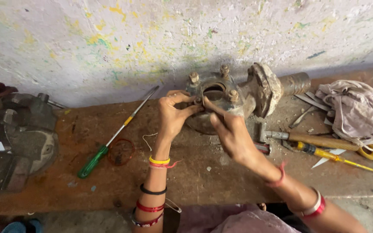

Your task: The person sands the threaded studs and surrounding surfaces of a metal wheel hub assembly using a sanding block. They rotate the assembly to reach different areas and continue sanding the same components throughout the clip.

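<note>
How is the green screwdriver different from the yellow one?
The green-handled screwdriver lies to the left of the hands, while the yellow-handled screwdriver lies to the right, beside a wooden-handled hammer. The green one's tip points up toward the wall; the yellow one's tip points toward the right edge. The green one's handle looks thicker. Both have long thin shafts, rest flat on the rusty workbench, and neither is touched.

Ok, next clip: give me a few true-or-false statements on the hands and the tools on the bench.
1. Both hands, left and right, pinch at one stud on the pump. True.
2. The green screwdriver is in the right hand. False: it lies on the bench, left of the hands.
3. A vise sits at the bench's left end. True.
4. The cloth covers the pump. False: it lies apart, at the far right.
</note>
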